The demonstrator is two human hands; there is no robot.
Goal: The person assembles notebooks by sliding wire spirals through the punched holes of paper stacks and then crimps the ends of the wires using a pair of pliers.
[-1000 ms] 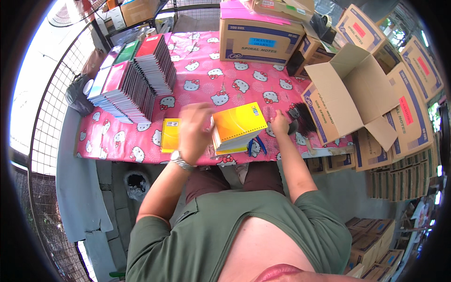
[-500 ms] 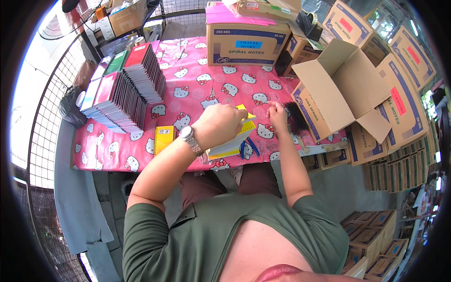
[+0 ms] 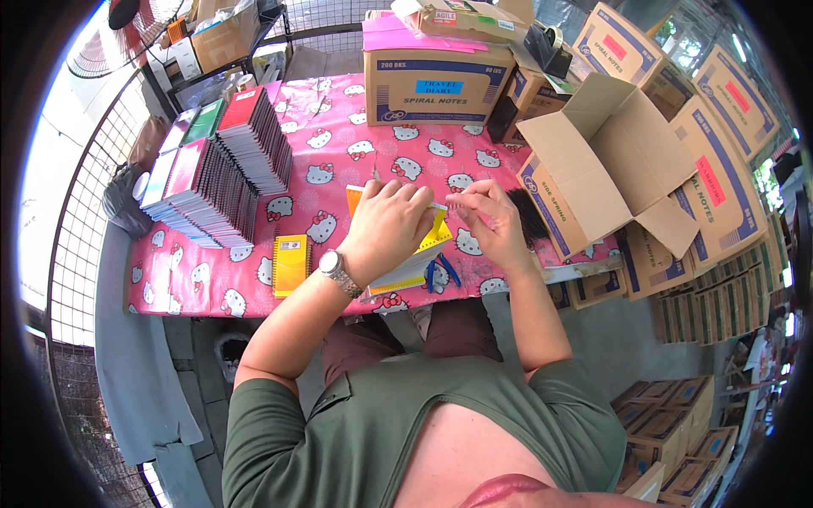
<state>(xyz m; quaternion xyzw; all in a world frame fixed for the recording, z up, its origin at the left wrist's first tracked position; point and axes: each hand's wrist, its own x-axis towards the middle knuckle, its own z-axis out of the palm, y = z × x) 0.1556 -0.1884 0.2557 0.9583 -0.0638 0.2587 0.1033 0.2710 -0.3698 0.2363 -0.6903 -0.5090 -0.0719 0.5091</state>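
My left hand, with a watch on its wrist, grips a small notepad with an orange-yellow cover, hiding most of it. It hovers over a stack of yellow-covered pads near the table's front edge. My right hand is at the notepad's right end, thumb and fingers pinched together. What they hold is too small to make out. Beside the right hand lies a bundle of black spiral wires. Blue-handled pliers rest right of the stack. A yellow spiral notebook lies by my left forearm.
Tall stacks of spiral notebooks stand at the table's left. An open carton sits at the right edge, before more cartons. A closed carton and a tape dispenser are at the back. Pink patterned cloth covers the table.
My left hand has turned flatter over the notepad, whose orange cover now shows on the left. The right hand has moved left, up to the notepad's end.
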